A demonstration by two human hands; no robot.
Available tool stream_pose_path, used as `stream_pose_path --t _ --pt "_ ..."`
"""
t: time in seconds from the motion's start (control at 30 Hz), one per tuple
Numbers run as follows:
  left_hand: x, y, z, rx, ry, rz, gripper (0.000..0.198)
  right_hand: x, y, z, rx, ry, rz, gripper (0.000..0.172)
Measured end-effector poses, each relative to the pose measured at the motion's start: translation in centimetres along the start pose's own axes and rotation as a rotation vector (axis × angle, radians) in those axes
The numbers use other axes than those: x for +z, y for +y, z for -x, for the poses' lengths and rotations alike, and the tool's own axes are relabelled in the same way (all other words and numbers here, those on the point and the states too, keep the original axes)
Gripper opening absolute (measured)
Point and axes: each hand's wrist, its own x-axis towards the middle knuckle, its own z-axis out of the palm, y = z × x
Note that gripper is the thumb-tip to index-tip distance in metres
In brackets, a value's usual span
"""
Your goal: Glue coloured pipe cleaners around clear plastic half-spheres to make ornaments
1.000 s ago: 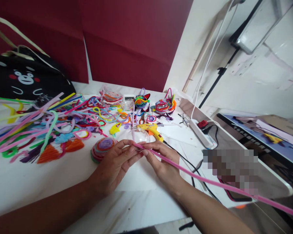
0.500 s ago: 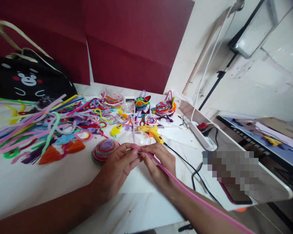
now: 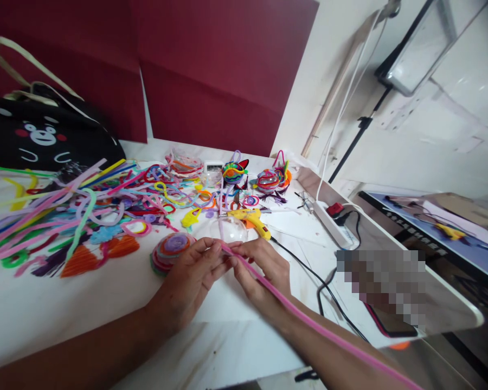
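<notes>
A long pink pipe cleaner (image 3: 293, 309) runs over my right forearm to the fingertips of both hands. My left hand (image 3: 195, 276) pinches it near its far end, where a lilac stretch rises beyond the fingers. Close beside, my right hand (image 3: 264, 271) is closed on the same pipe cleaner with thumb and fingers. Just past the fingertips lies a clear plastic ball or dome (image 3: 232, 229), partly hidden by the hands. A coiled disc of coloured pipe cleaners (image 3: 171, 250) sits left of my left hand. Behind the dome rests a yellow glue gun (image 3: 254, 219).
Heaped pipe cleaners (image 3: 77, 200) cover the left of the table. Decorated balls (image 3: 233, 172) stand at the back. A black bag (image 3: 44, 130) is back left. The glue gun's cord (image 3: 305, 262) passes to the right, near a power strip (image 3: 331, 225) and a phone (image 3: 394, 322).
The view has shifted slightly, so the table's contents appear a little further left. Both hands keep their pinch on the pink pipe cleaner, with hardly any movement.
</notes>
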Motion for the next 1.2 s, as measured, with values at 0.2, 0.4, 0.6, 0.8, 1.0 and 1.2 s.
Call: stream_pose_path --t 0.2,0.4,0.6,0.8,1.0,1.2 --pt "-0.3 0.4 -0.2 0.014 -0.023 -0.007 0.009 -0.3 -0.1 -0.1 0.069 0.053 -0.038 0.007" --pt "-0.3 0.8 -0.3 0.023 -0.030 0.004 0.010 -0.4 0.0 -0.6 0.219 0.045 -0.116 0.011" --pt "-0.2 1.2 -0.3 -0.016 0.016 0.059 0.013 -0.1 0.5 -0.9 0.389 0.062 -0.196 0.014" --pt "-0.1 1.4 -0.4 -0.043 0.115 0.068 0.006 0.0 0.9 -1.2 0.600 0.072 -0.361 0.023" --pt "0.2 1.7 -0.6 -0.077 0.179 0.111 0.018 -0.2 0.6 -1.5 0.707 0.086 -0.493 0.028" --pt "0.6 2.1 -0.7 -0.073 0.248 0.123 0.031 -0.3 0.5 -1.9 0.782 0.113 -0.562 0.027"
